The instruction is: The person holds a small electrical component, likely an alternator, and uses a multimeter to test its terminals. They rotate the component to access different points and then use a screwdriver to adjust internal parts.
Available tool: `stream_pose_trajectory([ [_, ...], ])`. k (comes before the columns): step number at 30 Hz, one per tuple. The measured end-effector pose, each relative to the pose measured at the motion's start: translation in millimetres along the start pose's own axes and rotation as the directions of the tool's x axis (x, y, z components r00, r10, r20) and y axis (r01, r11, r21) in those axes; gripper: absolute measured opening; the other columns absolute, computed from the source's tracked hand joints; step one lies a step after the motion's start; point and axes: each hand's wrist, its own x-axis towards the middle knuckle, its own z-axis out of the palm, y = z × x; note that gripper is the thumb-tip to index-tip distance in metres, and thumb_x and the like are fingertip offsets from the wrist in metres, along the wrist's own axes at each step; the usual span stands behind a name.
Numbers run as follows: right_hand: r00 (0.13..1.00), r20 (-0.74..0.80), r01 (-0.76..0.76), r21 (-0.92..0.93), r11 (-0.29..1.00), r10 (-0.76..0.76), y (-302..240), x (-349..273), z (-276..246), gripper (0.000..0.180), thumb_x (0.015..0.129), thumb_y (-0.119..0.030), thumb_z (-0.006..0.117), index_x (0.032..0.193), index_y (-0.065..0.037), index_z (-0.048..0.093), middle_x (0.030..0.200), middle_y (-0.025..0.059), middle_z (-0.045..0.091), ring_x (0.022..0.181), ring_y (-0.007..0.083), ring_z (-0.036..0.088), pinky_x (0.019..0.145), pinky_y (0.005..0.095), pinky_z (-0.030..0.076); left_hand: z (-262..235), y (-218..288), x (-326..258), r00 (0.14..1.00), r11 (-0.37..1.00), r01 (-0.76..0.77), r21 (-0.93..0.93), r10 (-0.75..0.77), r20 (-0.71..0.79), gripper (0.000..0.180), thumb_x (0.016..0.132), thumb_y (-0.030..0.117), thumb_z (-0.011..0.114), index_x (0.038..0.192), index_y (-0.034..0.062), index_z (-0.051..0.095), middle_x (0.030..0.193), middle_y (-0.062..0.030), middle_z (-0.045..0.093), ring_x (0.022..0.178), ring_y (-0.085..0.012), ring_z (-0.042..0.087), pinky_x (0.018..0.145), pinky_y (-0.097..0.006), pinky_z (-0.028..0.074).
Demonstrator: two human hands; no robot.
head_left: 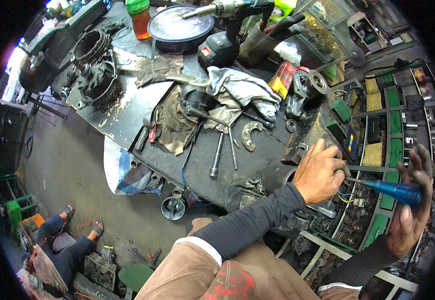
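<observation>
My left hand [322, 172] is closed in a curl at the bench's right edge. What its fingers grip is hidden under them. A screwdriver [393, 192] with a translucent blue handle lies level to the right of it, its thin shaft running toward my left fingers. The tip cannot be seen. My right hand [411, 205] has its fingers stretched up and apart, with the palm against the butt of the handle; the fingers are not wrapped round it. Below my left wrist, a dark cylindrical housing [277, 177] shows in part.
On the bench [197, 165] lie a T-handle socket wrench [217, 155], a curved metal piece [250, 135] and rags [247, 90]. A cordless driver [222, 45] stands behind. Green-framed parts racks [392, 145] fill the right. Another person's legs [70, 240] show at lower left.
</observation>
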Motion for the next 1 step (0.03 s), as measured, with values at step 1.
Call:
stream_pose_trajectory([
  [1, 1.000, -0.010, 0.010, -0.007, 1.000, -0.010, -2.1, 1.3, -2.0, 0.056, 0.100, -0.036, 0.069, 0.143, -0.005, 0.054, 0.148, 0.0251, 0.051, 0.130, 0.0374, 0.057, 0.109, 0.0514, 0.046, 3.3, 2.1, 0.7, 1.000, 1.000, -0.011, -0.002, 0.011, -0.013, 0.022, 0.080, 0.017, 0.060, 0.085, 0.0077, 0.079, 0.095, -0.0106, 0.059, 0.099, -0.0323, 0.050, 0.091, -0.045, 0.047],
])
